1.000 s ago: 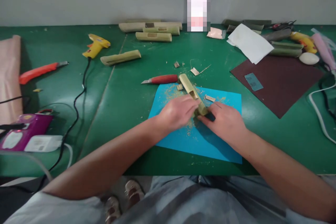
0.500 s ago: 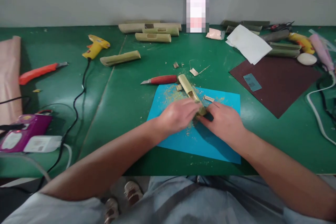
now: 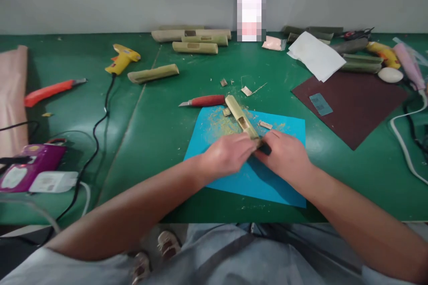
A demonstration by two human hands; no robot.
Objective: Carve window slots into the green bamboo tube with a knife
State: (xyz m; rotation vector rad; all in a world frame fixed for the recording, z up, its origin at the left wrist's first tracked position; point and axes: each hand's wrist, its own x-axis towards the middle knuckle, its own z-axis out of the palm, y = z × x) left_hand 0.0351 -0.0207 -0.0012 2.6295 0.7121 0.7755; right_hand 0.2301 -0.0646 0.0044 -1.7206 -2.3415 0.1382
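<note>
A short bamboo tube (image 3: 235, 105) with a rectangular opening cut in its upper side lies slanted over a blue sheet (image 3: 284, 182). At its near end, my right hand (image 3: 286, 153) is closed around the tube. My left hand (image 3: 230, 153) is closed too, its fingertips pressed together on the tube just below the opening. Whatever those fingers pinch is hidden. Pale shavings and dust are scattered on the sheet beside the tube. A red-handled carving knife (image 3: 207, 101) lies by the tube's far end, and small cut chips (image 3: 265, 124) lie around it.
Several bamboo tubes (image 3: 195, 48) lie along the back, with another (image 3: 154, 73) nearer. On the left are a yellow glue gun (image 3: 123, 59), an orange-handled cutter (image 3: 50, 92) and a purple box (image 3: 33, 167). To the right are dark sandpaper (image 3: 354, 116) and white paper (image 3: 316, 55).
My left hand has slid down the tube toward its near end, uncovering more of the cut opening. The right hand has kept its hold in nearly the same place.
</note>
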